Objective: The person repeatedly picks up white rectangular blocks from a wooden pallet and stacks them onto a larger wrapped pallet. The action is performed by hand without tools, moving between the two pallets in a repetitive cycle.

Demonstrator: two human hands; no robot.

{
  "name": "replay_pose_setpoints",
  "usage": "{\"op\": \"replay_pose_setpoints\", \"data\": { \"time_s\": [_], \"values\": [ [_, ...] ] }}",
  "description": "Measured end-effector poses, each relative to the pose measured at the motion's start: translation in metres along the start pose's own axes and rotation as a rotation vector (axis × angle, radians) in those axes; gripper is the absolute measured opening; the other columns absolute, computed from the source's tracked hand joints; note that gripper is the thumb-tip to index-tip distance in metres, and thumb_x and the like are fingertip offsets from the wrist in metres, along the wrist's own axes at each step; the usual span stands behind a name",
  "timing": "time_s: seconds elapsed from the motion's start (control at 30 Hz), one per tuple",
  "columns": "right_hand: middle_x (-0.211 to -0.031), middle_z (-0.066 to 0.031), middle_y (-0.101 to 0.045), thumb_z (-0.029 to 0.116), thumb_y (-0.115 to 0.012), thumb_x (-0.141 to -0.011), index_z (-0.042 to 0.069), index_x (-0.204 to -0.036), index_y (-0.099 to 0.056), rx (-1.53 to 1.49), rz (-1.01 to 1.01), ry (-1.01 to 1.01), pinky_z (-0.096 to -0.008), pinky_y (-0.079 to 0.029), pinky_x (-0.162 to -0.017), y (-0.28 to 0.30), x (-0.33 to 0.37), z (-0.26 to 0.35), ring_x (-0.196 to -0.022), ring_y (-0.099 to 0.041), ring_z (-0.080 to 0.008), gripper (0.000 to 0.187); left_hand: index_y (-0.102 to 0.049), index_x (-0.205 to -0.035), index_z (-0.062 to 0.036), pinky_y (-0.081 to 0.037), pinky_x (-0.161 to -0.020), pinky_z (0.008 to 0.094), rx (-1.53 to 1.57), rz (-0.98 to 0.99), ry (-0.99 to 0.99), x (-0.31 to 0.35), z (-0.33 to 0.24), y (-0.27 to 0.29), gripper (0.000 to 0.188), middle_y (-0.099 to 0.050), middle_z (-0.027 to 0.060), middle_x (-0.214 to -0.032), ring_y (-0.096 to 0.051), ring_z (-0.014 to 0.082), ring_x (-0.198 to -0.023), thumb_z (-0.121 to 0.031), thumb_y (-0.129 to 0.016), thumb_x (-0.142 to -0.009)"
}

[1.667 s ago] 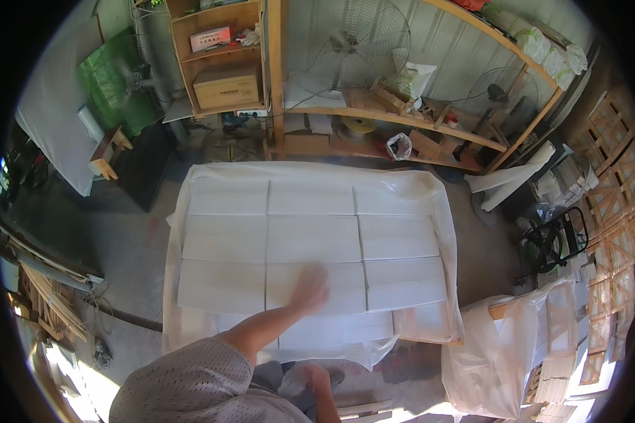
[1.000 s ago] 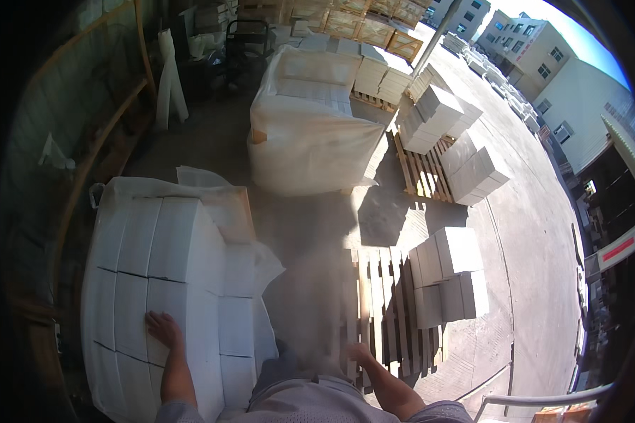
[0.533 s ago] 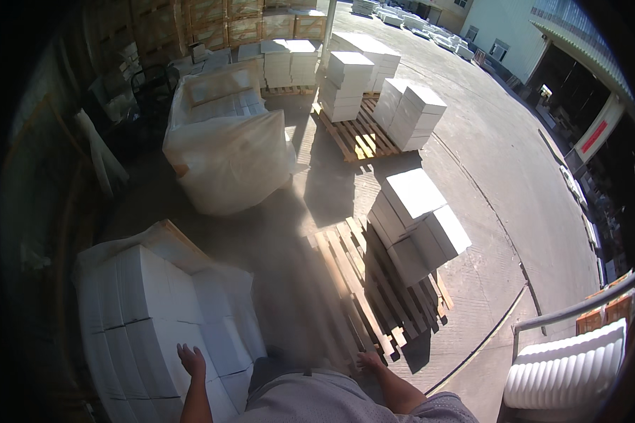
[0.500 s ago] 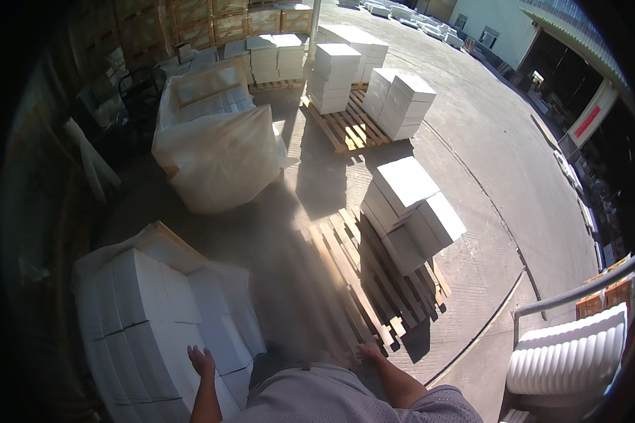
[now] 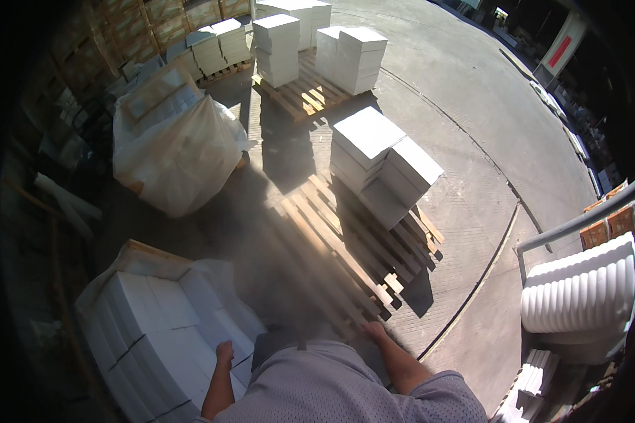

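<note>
My left hand [image 5: 224, 352] hangs over the near edge of a stack of white blocks [image 5: 164, 303] at the lower left. Its fingers look curled in, with nothing seen in them. My right hand [image 5: 375, 331] hangs low by my side, near the close end of a wooden pallet [image 5: 331, 247]. Its fingers are partly loose and hold nothing that shows. White blocks [image 5: 384, 158] stand stacked on the far right part of that pallet, while its left slats are bare. Clear plastic sheeting [image 5: 222, 282] surrounds the lower left stack.
A plastic-wrapped crate [image 5: 176, 148] stands ahead on the left. Farther off, another pallet [image 5: 303, 99] carries white block stacks [image 5: 276, 53]. At the right are a metal rail [image 5: 578, 215] and a ribbed white bundle [image 5: 578, 285]. Wooden crates [image 5: 127, 32] line the far left.
My view has turned right and tilted down, so the stacks sit farther left and higher. The left hand's fingers, spread before, are now curled in. My right hand stays low at my side.
</note>
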State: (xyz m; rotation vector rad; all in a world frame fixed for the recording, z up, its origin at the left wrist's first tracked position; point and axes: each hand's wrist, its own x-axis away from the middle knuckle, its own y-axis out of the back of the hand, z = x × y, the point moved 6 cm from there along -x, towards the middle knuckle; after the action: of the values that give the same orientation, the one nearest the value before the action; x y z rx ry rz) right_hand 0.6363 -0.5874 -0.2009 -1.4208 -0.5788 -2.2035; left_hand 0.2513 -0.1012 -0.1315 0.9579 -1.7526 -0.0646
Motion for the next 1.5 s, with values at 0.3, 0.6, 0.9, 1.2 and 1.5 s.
{"op": "replay_pose_setpoints", "data": {
  "time_s": [0.3, 0.6, 0.9, 1.2, 1.5],
  "values": [
    [-0.072, -0.0077, -0.066, 0.033, -0.059, -0.087, 0.003, -0.087, -0.067, 0.917, -0.066, 0.601, -0.0358, -0.047, -0.050, 0.009, -0.025, -0.012, -0.059, -0.062, -0.0207, 0.030, -0.059, -0.110, 0.0005, -0.044, -0.050, 0.0316, 0.150, -0.041, 0.003, 0.031, -0.014, -0.022, 0.037, -0.060, 0.0101, -0.083, -0.057, 0.0196, -0.067, -0.031, -0.055, -0.089],
    [-0.088, -0.0113, -0.070, 0.033, -0.060, -0.088, 0.002, -0.103, -0.065, 0.273, 0.014, 0.255, -0.0356, -0.053, -0.057, 0.013, -0.040, 0.045, -0.072, -0.068, -0.0214, 0.035, -0.056, -0.113, 0.0010, -0.047, -0.056, 0.0347, 0.086, -0.014, 0.065, 0.035, -0.010, -0.012, 0.041, -0.058, 0.0117, -0.090, -0.059, 0.0236, -0.075, -0.033, -0.054, -0.090],
    [-0.084, -0.0112, -0.065, 0.030, -0.058, -0.089, 0.000, -0.095, -0.063, -0.007, 0.070, 0.345, -0.0365, -0.053, -0.061, 0.001, -0.078, 0.082, -0.070, -0.065, -0.0218, 0.031, -0.061, -0.096, 0.0016, -0.047, -0.052, 0.0369, -0.101, 0.071, 0.070, -0.018, -0.053, -0.018, 0.034, -0.059, 0.0116, -0.079, -0.060, 0.0235, -0.067, -0.031, -0.054, -0.089],
    [-0.090, -0.0133, -0.069, 0.028, -0.054, -0.092, 0.001, -0.095, -0.064, 0.600, -0.203, 0.619, -0.0350, -0.054, -0.062, 0.010, 0.068, 0.170, -0.074, -0.068, -0.0237, 0.029, -0.058, -0.090, -0.0050, -0.045, -0.052, 0.0328, -0.070, 0.309, -0.117, -0.119, -0.184, -0.071, 0.025, -0.057, 0.0051, -0.081, -0.060, 0.0187, -0.070, -0.030, -0.055, -0.090],
    [-0.095, -0.0129, -0.070, 0.030, -0.054, -0.092, 0.004, -0.100, -0.065, -0.247, -0.317, -0.193, -0.0387, -0.054, -0.062, 0.064, 0.049, -0.022, -0.077, -0.069, -0.0252, 0.029, -0.063, -0.108, -0.0044, -0.044, -0.049, 0.0309, -0.349, 0.346, -0.662, -0.211, -0.248, -0.135, 0.033, -0.060, 0.0040, -0.080, -0.059, 0.0171, -0.064, -0.033, -0.056, -0.092]
  ]
}}
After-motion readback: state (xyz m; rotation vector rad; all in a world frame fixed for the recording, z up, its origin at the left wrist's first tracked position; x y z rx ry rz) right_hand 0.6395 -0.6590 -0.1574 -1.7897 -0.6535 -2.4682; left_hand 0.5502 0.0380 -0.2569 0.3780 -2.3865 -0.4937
